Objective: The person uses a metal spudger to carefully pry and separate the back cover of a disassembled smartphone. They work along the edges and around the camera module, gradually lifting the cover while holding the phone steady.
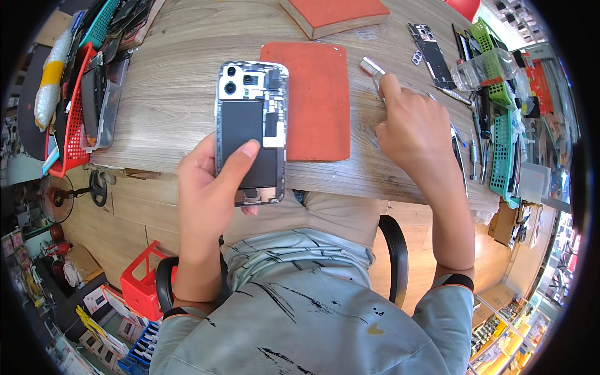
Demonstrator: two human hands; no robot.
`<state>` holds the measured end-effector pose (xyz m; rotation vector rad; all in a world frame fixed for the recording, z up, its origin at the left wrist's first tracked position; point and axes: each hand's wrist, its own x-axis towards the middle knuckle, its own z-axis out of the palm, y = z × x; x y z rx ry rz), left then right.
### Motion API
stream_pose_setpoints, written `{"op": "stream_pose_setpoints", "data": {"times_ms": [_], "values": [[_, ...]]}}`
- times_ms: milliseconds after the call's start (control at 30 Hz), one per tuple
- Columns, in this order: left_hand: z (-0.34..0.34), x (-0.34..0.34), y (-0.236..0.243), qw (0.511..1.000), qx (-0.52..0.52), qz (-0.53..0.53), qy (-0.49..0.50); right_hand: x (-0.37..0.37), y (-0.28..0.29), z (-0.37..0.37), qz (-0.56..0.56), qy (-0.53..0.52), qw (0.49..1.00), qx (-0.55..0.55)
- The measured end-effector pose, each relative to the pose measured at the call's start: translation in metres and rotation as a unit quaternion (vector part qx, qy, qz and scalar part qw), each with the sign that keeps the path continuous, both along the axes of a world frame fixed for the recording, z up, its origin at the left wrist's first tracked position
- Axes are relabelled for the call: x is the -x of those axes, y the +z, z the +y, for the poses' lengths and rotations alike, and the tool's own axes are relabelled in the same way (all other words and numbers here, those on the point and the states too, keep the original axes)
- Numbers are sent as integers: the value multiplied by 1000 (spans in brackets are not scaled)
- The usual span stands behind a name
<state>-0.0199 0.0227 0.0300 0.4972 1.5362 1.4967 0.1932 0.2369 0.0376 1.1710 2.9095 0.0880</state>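
My left hand (215, 181) is closed round an opened smartphone (240, 134), held upright over the table's near edge, its thumb lying across the black battery. The phone's back is off; its cameras, circuit board and battery show. Over the table on the right, my right hand (412, 122) is closed on a small brush (373, 66) with pale bristles; the fingers hide most of its handle. Between the hands lies an orange-red rectangular pad (319, 103), partly behind the phone.
A thick red block (334, 15) sits at the far edge. Another phone back part (432, 56) lies far right, beside tweezers, screwdrivers and green baskets (502, 147). A red basket (74, 134) with phone parts stands at left. The wooden table (169, 81) ends just before my lap.
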Motion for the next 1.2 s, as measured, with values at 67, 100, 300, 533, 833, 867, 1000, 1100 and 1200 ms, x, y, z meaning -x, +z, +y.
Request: {"op": "stream_pose_setpoints", "data": {"times_ms": [67,100,300,533,833,867,1000,1100,1200], "values": [[3,-2,-1,1000,15,-9,-16,-3,4,1,14,25,999,17],[4,-3,-1,999,25,-5,-22,-6,7,3,10,28,999,31],[10,-1,1,997,61,6,-56,-50,36,35,160,13,914,373],[2,38,2,968,156,6,-197,-103,23,30,499,46,630,593],[5,41,-10,988,-12,67,-136,-75,-41,-35,721,160,335,584],[4,42,-12,987,-22,74,-140,-70,-44,-41,733,141,334,575],[4,43,-19,977,-74,118,-161,-53,-55,-52,756,94,350,546],[5,40,-17,975,-65,141,-160,-45,-61,-52,762,4,385,520],[2,35,-10,988,-18,78,-133,-40,-63,-54,800,-43,342,491]]}}
